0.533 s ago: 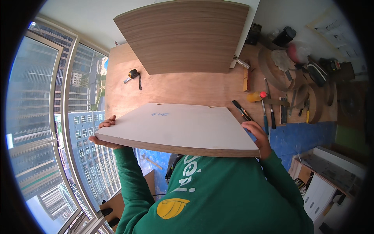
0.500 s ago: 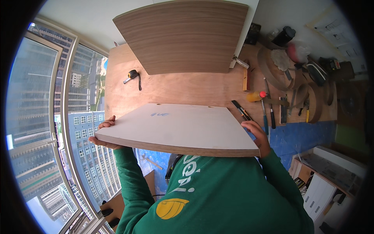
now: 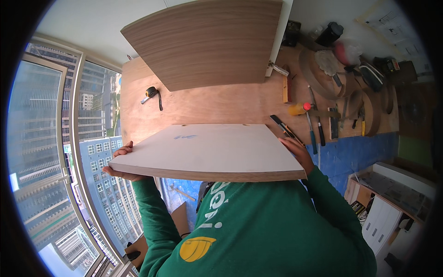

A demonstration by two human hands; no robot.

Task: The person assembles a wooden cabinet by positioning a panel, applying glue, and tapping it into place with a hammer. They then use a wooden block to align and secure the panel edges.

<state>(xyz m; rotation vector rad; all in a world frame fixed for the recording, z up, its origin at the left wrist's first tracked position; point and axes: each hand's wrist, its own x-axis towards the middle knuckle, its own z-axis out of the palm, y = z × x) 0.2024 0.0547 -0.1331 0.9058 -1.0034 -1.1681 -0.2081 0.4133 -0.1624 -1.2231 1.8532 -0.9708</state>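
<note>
A white-faced panel [image 3: 212,150] with a brown wood-look edge is held flat in front of my chest, over the near side of the wooden work table [image 3: 207,105]. Blue pen marks and two small round recesses along the far edge show on its white face. My left hand [image 3: 122,162] grips the left end, thumb side on top and fingers beneath. At the other end, my right hand [image 3: 297,153] is closed round the right edge; part of its fingers is hidden under the panel.
Beyond stands a wood-grain panel [image 3: 207,44] with a metal hinge [image 3: 279,69] at its right. A tape measure [image 3: 151,94] lies on the left. To the right are a utility knife [image 3: 286,129], a yellow bottle with red cap [image 3: 300,109], screwdrivers, edging coils [image 3: 318,74] and an iron [image 3: 370,76].
The panel remains in both hands and has shifted slightly left in view. The table and tools have also slid a little left, as the view has moved.
</note>
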